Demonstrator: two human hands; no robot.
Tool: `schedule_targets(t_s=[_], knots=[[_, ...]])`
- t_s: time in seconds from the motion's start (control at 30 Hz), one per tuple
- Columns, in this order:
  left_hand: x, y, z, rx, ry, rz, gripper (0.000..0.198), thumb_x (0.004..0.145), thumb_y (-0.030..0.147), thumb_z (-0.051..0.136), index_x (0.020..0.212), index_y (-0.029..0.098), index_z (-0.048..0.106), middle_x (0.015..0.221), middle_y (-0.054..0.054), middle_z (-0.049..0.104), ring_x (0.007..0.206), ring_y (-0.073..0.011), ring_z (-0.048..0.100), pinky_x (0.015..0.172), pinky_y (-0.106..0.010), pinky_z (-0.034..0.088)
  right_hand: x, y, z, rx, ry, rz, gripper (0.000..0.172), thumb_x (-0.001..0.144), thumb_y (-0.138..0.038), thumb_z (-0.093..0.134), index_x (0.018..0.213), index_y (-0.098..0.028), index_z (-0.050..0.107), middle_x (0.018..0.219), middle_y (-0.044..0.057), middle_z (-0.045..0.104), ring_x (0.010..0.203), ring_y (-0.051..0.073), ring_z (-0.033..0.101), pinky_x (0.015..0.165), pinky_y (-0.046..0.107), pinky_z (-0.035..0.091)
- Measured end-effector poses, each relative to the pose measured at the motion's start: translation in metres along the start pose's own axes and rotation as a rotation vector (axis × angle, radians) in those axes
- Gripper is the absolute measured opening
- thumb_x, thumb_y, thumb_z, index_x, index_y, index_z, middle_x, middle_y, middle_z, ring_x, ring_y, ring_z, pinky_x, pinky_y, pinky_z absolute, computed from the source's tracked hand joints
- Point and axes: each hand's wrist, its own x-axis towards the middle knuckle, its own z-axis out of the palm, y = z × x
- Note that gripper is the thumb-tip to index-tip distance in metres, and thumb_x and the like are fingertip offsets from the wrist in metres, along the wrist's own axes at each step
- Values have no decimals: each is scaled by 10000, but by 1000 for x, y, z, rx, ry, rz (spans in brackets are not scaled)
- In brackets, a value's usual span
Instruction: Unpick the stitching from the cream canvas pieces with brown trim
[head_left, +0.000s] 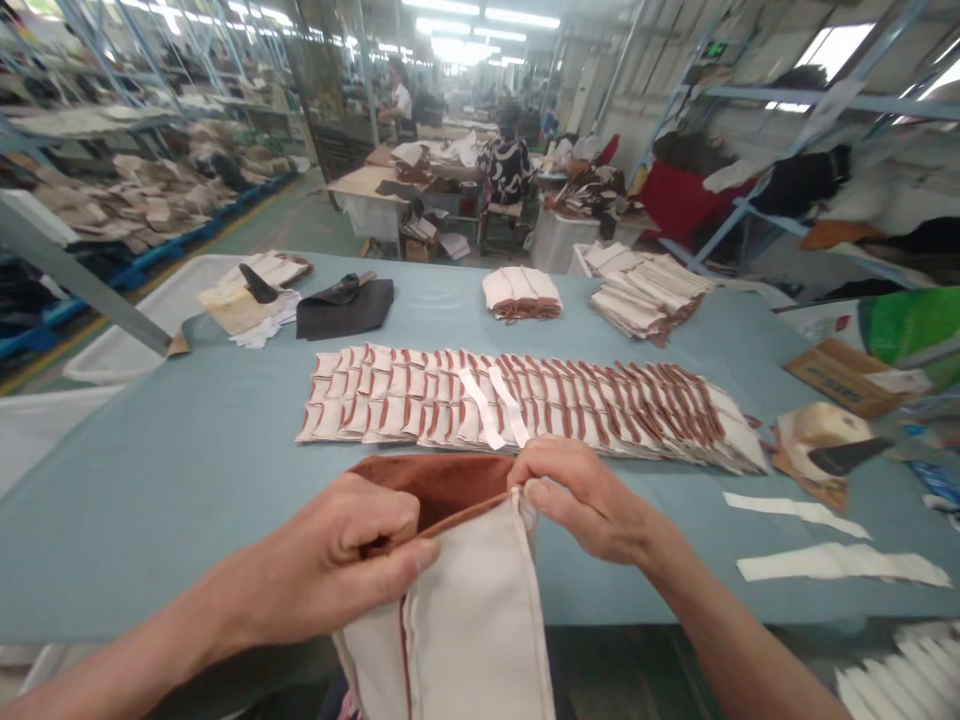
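Observation:
A sewn fabric piece [472,600], cream outside and rust brown inside, hangs at the near table edge with its top pulled apart like a pouch. My left hand [352,560] grips the rim on the left, thumb outside and fingers folded inward. At the right corner, by a stitched seam, my right hand [577,490] pinches the edge between thumb and fingers. Just beyond both hands lies a long row of overlapping cream and brown sewn pieces [420,395]. Two white strips [484,408] rest across that row.
On the blue-green table [187,480], more white strips [840,563] lie at right, near a tape roll [817,440]. Farther back are a stack of pieces [521,292], a fanned pile [645,285] and dark cloth [345,308]. A cardboard box [847,375] stands at right. A person [506,170] sits beyond.

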Motion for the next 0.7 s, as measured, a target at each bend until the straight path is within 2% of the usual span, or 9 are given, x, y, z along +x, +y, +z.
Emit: schedule_targets(t_s=[0.1, 0.17, 0.23, 0.3, 0.37, 0.43, 0.47, 0.57, 0.7], knots=[[-10, -7, -6, 91, -1, 35, 346, 988, 92, 456, 687, 209, 333, 597, 70, 378, 517, -84, 389, 537, -265, 259, -4, 1, -1, 51, 47, -1, 266, 1037, -305, 460, 878, -181, 633, 837, 43, 673, 813, 191, 607, 782, 325, 441], [-15, -12, -14, 139, 23, 86, 336, 994, 78, 473, 701, 211, 375, 611, 62, 414, 533, -98, 411, 552, -276, 271, -3, -8, -4, 41, 97, -27, 150, 1000, -243, 556, 884, -187, 634, 822, 31, 668, 792, 180, 601, 756, 313, 440], [-17, -17, -23, 146, 41, 109, 297, 1021, 107, 490, 741, 204, 465, 644, 44, 484, 581, -113, 468, 589, -268, 318, 1, -22, -9, 31, 147, -82, 116, 983, -190, 598, 870, -195, 622, 795, 15, 656, 759, 166, 592, 724, 298, 434], [-15, -22, -31, 128, 43, 81, 265, 1061, 207, 503, 800, 193, 552, 696, 19, 564, 651, -132, 529, 649, -260, 376, 7, -37, -16, 26, 170, -139, 121, 992, -165, 592, 879, -202, 615, 800, 13, 662, 763, 164, 598, 719, 293, 440], [-11, -24, -35, 86, 33, 20, 302, 1063, 382, 544, 843, 185, 605, 751, 0, 622, 713, -149, 567, 695, -260, 414, 14, -51, -22, 24, 156, -183, 104, 999, -152, 581, 917, -206, 617, 832, 17, 682, 784, 162, 614, 724, 285, 452], [-5, -23, -33, -2, 34, -13, 373, 1035, 510, 566, 874, 181, 634, 813, -16, 669, 769, -160, 597, 734, -258, 441, 21, -60, -25, 2, 128, -203, 101, 994, -134, 573, 940, -207, 617, 852, 12, 693, 785, 149, 623, 722, 267, 456], [-2, -22, -31, -59, 41, -12, 373, 1029, 522, 571, 901, 179, 645, 855, -26, 693, 806, -163, 616, 765, -259, 455, 24, -63, -25, -13, 116, -207, 106, 987, -125, 568, 937, -207, 613, 851, 5, 691, 772, 138, 620, 714, 255, 452], [7, -16, -21, -181, 99, 33, 223, 1017, 380, 599, 962, 171, 651, 942, -51, 728, 880, -167, 652, 835, -260, 486, 34, -62, -21, -33, 91, -178, 121, 949, -109, 556, 892, -204, 605, 811, -17, 669, 720, 115, 595, 658, 228, 422], [14, -13, -9, -218, 132, 20, 112, 941, 239, 592, 913, 154, 660, 862, -37, 719, 794, -148, 640, 765, -236, 492, 41, -55, -9, -5, 36, -85, 124, 888, -95, 559, 848, -197, 617, 796, -25, 662, 693, 104, 579, 627, 218, 394]])
